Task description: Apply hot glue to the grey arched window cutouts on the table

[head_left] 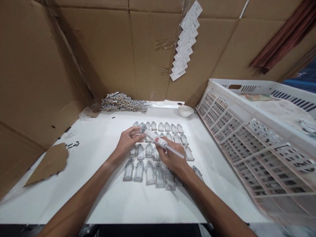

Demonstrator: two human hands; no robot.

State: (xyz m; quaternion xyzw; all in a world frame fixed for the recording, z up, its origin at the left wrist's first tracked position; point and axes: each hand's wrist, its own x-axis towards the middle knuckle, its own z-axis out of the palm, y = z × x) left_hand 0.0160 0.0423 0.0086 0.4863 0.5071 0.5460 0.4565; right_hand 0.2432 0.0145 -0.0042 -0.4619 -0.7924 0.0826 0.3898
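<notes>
My left hand [127, 141] pinches a small grey arch-shaped metal piece [143, 128] at its fingertips, slightly above the table. Wrapped around a white syringe [158, 139] is my right hand [174, 157]. The syringe slants, its front end close to the pinched piece and its thin rod reaching back over the right hand. Under and around both hands lie rows of similar arch-shaped pieces [139, 170], flat on the white table [118, 204]. Some of them are hidden by my right hand and forearm. Whether anything comes out of the syringe's tip I cannot tell.
At the back left lies a heap of small metal pieces [120, 102]. A white bowl [185, 111] stands at the back. A large white plastic crate [237, 138] fills the right side. Torn cardboard [49, 163] and small black bits [72, 144] lie left. Cardboard walls [103, 49] enclose the table.
</notes>
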